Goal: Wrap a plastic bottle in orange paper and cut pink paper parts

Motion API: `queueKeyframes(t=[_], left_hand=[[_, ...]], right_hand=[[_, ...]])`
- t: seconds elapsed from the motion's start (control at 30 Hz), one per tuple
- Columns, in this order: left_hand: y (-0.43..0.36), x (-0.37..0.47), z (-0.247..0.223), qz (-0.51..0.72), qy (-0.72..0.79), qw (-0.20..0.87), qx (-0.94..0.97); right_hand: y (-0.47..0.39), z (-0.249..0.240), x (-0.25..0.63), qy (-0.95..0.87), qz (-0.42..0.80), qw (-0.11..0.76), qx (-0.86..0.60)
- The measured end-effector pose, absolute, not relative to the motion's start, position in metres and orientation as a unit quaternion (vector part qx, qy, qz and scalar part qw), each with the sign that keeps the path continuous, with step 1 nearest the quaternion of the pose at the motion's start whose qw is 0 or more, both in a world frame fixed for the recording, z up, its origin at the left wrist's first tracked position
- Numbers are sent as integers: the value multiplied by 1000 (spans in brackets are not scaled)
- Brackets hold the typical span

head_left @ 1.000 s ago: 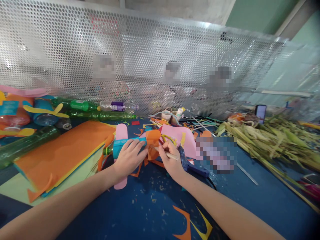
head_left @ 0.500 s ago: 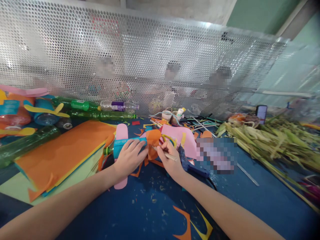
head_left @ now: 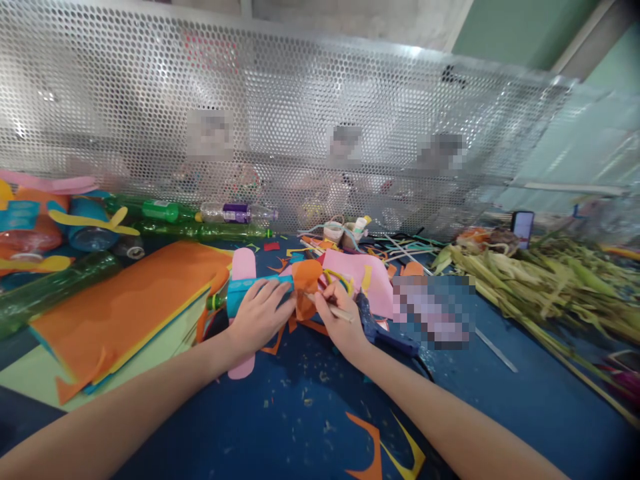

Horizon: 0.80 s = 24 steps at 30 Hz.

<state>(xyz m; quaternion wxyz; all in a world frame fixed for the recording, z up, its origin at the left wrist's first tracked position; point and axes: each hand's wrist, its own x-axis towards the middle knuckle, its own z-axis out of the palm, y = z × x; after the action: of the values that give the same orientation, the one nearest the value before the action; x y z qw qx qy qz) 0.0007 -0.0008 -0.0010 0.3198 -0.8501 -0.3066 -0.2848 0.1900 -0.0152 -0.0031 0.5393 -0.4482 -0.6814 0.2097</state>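
Observation:
My left hand (head_left: 264, 312) lies over a plastic bottle wrapped in blue paper (head_left: 235, 297), its fingers curved round the top. The bottle rests on its side, green cap to the left, with a pink strip with rounded ends (head_left: 243, 265) crossing it like wings. Orange paper (head_left: 306, 272) covers the bottle's right end. My right hand (head_left: 345, 323) pinches a pale pencil (head_left: 341, 312) in a writing grip, its tip at the orange paper. What the tip marks is too small to make out. A blue glue gun (head_left: 395, 340) lies just right of that hand.
Stacked orange sheets (head_left: 135, 300) lie left, near a green bottle (head_left: 60, 287) and paper-trimmed bottles. Pink paper (head_left: 357, 273) and scraps lie behind my hands. Dried husks (head_left: 540, 287) and a phone (head_left: 523, 229) are at right. A perforated metal screen (head_left: 300, 113) stands behind; people show beyond it.
Hardly anything differs. Both hands keep their places on the bottle and the pencil; the people behind the screen have shifted slightly.

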Motion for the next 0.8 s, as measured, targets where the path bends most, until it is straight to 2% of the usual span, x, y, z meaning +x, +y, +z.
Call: queueKeyframes(t=[0.27, 0.53, 0.8], left_hand=[[-1, 1, 1, -285, -305, 318, -852], [-1, 0, -1, -275, -312, 319, -852], [-2, 1, 0, -274, -319, 310, -853]], right_hand=[[-17, 0, 190, -684, 214, 525, -459], [-20, -2, 190, -629, 301, 592, -404], [-18, 1, 193, -630, 264, 595, -423]])
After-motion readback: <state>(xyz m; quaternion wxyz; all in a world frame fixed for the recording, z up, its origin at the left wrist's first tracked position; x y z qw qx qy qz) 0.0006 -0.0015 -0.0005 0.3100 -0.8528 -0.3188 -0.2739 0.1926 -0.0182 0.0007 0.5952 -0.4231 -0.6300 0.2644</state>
